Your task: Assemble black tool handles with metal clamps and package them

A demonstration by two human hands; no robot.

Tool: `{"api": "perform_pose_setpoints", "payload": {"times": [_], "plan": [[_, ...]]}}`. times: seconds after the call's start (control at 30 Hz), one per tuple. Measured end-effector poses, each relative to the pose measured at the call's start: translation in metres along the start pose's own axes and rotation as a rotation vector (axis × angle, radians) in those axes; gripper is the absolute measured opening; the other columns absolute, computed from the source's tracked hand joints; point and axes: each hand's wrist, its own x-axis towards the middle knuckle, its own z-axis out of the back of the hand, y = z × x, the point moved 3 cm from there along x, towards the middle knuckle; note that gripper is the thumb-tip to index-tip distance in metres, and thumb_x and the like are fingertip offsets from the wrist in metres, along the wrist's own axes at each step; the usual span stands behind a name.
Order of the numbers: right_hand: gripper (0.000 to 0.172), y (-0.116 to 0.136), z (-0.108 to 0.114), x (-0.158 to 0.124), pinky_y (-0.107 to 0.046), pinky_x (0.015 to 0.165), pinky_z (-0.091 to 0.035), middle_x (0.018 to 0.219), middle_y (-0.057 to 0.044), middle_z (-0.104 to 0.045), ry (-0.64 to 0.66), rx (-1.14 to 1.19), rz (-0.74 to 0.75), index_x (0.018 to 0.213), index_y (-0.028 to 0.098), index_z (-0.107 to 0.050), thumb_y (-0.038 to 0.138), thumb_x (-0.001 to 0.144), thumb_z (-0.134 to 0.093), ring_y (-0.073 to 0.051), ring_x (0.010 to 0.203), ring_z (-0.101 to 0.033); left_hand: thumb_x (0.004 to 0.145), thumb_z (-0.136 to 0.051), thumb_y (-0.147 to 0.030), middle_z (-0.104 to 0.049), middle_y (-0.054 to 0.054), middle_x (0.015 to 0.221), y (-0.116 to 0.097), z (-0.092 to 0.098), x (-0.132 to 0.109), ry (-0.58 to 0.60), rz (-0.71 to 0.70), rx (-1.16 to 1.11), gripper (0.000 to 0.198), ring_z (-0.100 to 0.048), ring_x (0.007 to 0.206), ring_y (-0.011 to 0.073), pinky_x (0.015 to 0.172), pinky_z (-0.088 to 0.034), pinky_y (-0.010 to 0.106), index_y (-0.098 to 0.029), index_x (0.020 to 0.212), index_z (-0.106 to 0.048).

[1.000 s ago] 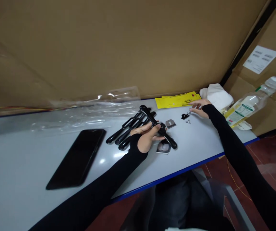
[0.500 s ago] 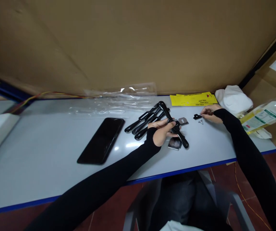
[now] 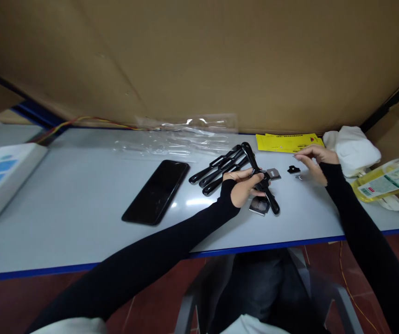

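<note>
My left hand (image 3: 243, 186) is closed around the middle of a black spokeshave (image 3: 271, 200), which slants across its fingers. My right hand (image 3: 312, 160) is raised over the table to the right, thumb and forefinger pinched on a tiny shiny piece, apparently a screw (image 3: 294, 157). Below it lie a small black cap plate (image 3: 293, 170) and small metal screws (image 3: 299, 177). One flat metal blade (image 3: 273, 174) rests just beyond the spokeshave; others (image 3: 259, 206) lie partly under it. Several more black spokeshaves (image 3: 216, 169) are left of my left hand.
A black phone (image 3: 155, 192) lies left of centre. Clear plastic packaging (image 3: 185, 137) and yellow cards (image 3: 286, 142) are along the back. At right are a white cloth bundle (image 3: 354, 148) and a tilted bottle of yellow liquid (image 3: 376, 183). A white box (image 3: 4, 178) stands far left.
My right hand has let go of the black cap plate, which stays on the table, and has lifted with a tiny piece pinched. My left hand still holds the spokeshave. The view has shifted slightly.
</note>
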Motion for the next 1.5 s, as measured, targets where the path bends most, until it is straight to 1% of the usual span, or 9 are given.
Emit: {"api": "perform_pose_setpoints", "payload": {"times": [0.07, 0.17, 0.3, 0.4, 0.77, 0.9, 1.1, 1.3, 1.5], "plan": [[0.038, 0.031, -0.016, -0.006, -0.038, 0.067, -0.052, 0.078, -0.007, -0.074, 0.065, 0.072, 0.040, 0.077, 0.027, -0.079, 0.063, 0.089, -0.075, -0.021, 0.068, -0.060, 0.066, -0.093, -0.021, -0.078, 0.011, 0.082, -0.002, 0.000, -0.001, 0.013, -0.002, 0.013, 0.028, -0.080, 0.077, 0.0318, 0.059, -0.070, 0.043, -0.008, 0.087, -0.079], [0.046, 0.051, -0.037, -0.016, -0.036, 0.064, -0.052, 0.075, -0.006, -0.074, 0.149, 0.150, -0.043, 0.072, 0.025, -0.078, 0.069, 0.086, -0.076, -0.019, 0.066, -0.061, 0.067, -0.094, -0.026, -0.080, 0.012, 0.084, -0.002, -0.001, -0.001, 0.038, -0.022, 0.051, 0.031, -0.081, 0.080, 0.0327, 0.064, -0.071, 0.046, -0.009, 0.088, -0.079], [0.048, 0.045, -0.055, -0.025, -0.030, 0.058, -0.049, 0.073, -0.005, -0.074, 0.162, 0.259, -0.185, 0.075, 0.021, -0.076, 0.068, 0.083, -0.080, -0.016, 0.063, -0.062, 0.065, -0.095, -0.030, -0.080, 0.014, 0.088, 0.003, 0.001, 0.000, 0.009, -0.046, 0.062, 0.035, -0.080, 0.083, 0.0343, 0.065, -0.071, 0.049, -0.009, 0.089, -0.081], [0.044, 0.039, -0.060, -0.029, -0.028, 0.058, -0.049, 0.073, -0.004, -0.072, 0.136, 0.283, -0.183, 0.076, 0.020, -0.074, 0.063, 0.084, -0.081, -0.015, 0.062, -0.063, 0.064, -0.096, -0.029, -0.080, 0.013, 0.086, 0.005, 0.001, -0.001, -0.001, -0.017, 0.042, 0.036, -0.080, 0.081, 0.0327, 0.064, -0.071, 0.048, -0.008, 0.089, -0.081], [0.019, 0.045, -0.070, -0.042, -0.028, 0.056, -0.047, 0.076, -0.003, -0.066, -0.111, -0.079, 0.346, 0.081, 0.020, -0.073, 0.033, 0.095, -0.079, -0.012, 0.059, -0.053, 0.070, -0.090, -0.016, -0.080, 0.013, 0.087, 0.003, 0.000, -0.002, -0.049, 0.124, -0.082, 0.025, -0.080, 0.086, 0.0312, 0.076, -0.071, 0.050, -0.007, 0.090, -0.078], [0.015, 0.052, -0.071, -0.047, -0.027, 0.057, -0.050, 0.074, -0.002, -0.067, -0.180, -0.202, 0.438, 0.082, 0.020, -0.073, 0.027, 0.095, -0.078, -0.012, 0.057, -0.053, 0.075, -0.082, -0.010, -0.080, 0.013, 0.085, 0.002, -0.001, -0.002, -0.039, 0.142, -0.105, 0.015, -0.080, 0.080, 0.0286, 0.072, -0.071, 0.046, -0.007, 0.088, -0.078], [0.004, 0.051, -0.069, -0.047, -0.026, 0.058, -0.053, 0.086, -0.004, -0.073, -0.140, -0.159, 0.427, 0.095, 0.021, -0.077, 0.022, 0.092, -0.078, -0.012, 0.061, -0.061, 0.077, -0.077, -0.008, -0.079, 0.013, 0.085, -0.001, -0.001, 0.000, -0.053, 0.165, -0.093, 0.009, -0.078, 0.074, 0.0250, 0.071, -0.071, 0.045, -0.006, 0.087, -0.077], [0.006, 0.058, -0.068, -0.048, -0.026, 0.055, -0.049, 0.077, -0.002, -0.070, -0.190, -0.185, 0.393, 0.085, 0.021, -0.074, 0.018, 0.090, -0.077, -0.011, 0.057, -0.056, 0.077, -0.076, -0.007, -0.079, 0.012, 0.082, -0.002, -0.001, 0.001, -0.030, 0.178, -0.122, 0.009, -0.077, 0.070, 0.0231, 0.069, -0.071, 0.042, -0.006, 0.086, -0.076], [0.033, 0.063, -0.071, -0.047, -0.029, 0.058, -0.041, 0.060, 0.003, -0.049, -0.154, -0.204, 0.236, 0.062, 0.023, -0.049, 0.018, 0.087, -0.071, -0.013, 0.057, -0.046, 0.078, -0.075, -0.005, -0.074, 0.007, 0.071, 0.001, -0.001, 0.001, -0.060, 0.183, -0.095, 0.008, -0.069, 0.055, 0.0149, 0.064, -0.070, 0.038, -0.005, 0.086, -0.077]]}}
